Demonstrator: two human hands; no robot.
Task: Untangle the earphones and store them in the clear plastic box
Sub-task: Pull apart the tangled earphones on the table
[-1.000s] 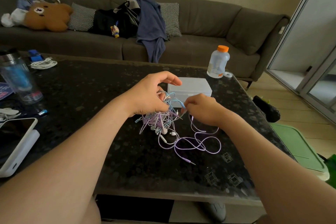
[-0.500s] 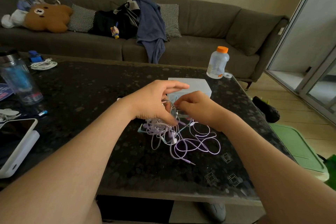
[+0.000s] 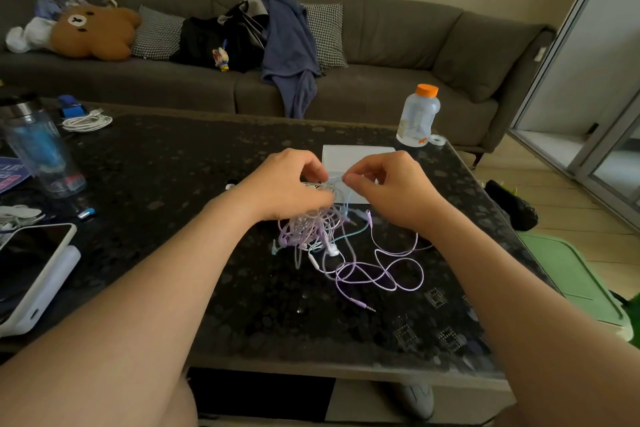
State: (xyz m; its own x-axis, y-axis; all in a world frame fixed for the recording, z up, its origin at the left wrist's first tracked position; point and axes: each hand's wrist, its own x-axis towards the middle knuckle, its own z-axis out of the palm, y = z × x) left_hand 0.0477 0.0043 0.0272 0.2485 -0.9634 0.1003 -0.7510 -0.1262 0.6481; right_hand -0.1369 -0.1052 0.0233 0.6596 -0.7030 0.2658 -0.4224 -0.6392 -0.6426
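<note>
Where the earphones lie: the earphones [image 3: 318,236] form one knotted clump of purple, white and pale blue cords on the dark surface [image 3: 173,166], under and between both hands and just in front of the box [image 3: 356,156]; none are in it.
Left hand: the left hand [image 3: 287,184] curls over the top of the clump and grips it, with strands hanging from it down to the surface.
Right hand: the right hand [image 3: 391,191] pinches a pale blue cord [image 3: 337,180] between thumb and forefinger, just beside the left fingertips.
Loose part: purple loops [image 3: 381,274] trail toward the person and end in a plug [image 3: 367,305] that lies free.
Box: partly hidden behind the hands; I cannot tell whether its lid is on.
Handling: the cords look light, thin and limp, and probably slick. The buds and the plug will likely snag in the loops, and a hard pull would tighten the knots and strain the thin joints.
Where to hold: probably a free end, such as the plug or a bud, pinched close to the knot and fed back through while the other hand holds the clump loosely.
Stage: untangling seems barely begun, and storing is not yet started.
</note>
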